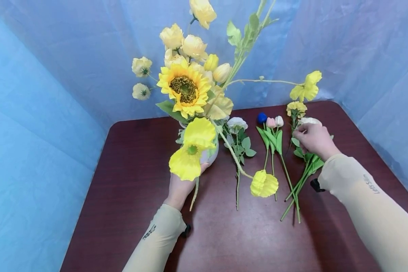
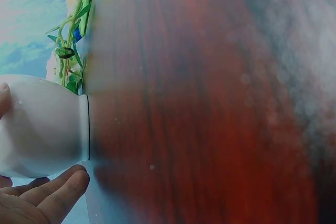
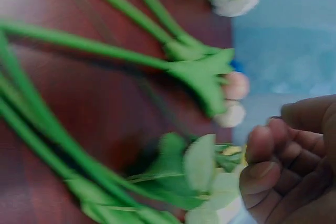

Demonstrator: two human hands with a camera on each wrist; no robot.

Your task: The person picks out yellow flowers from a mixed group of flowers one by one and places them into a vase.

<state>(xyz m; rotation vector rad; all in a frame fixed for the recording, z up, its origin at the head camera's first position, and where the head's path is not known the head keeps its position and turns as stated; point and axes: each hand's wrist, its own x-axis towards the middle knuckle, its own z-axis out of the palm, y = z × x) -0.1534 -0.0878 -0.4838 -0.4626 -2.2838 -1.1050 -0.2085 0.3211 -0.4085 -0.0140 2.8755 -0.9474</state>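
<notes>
My left hand [image 1: 181,187] holds the side of a rounded white vase [image 2: 44,127], fingers along one side and thumb on the other. The vase stands on the table, mostly hidden in the head view by its flowers: a sunflower [image 1: 183,89], pale yellow roses [image 1: 193,47] and bright yellow poppies [image 1: 192,149]. At the right, my right hand [image 1: 314,139] is over the loose flowers, fingers loosely bent and nothing visible between them. Its fingertips overlap the stem of a yellow carnation [image 1: 296,107] in the head view. A white flower [image 1: 309,121] lies partly behind that hand.
Blue, pink and white tulips [image 1: 270,122] lie on the dark red table [image 1: 132,166] between the hands. Left of them is a white rose [image 1: 237,124] with leaves. Crossed green stems [image 1: 297,190] reach toward the front. Blue cloth [image 1: 47,75] hangs around the table.
</notes>
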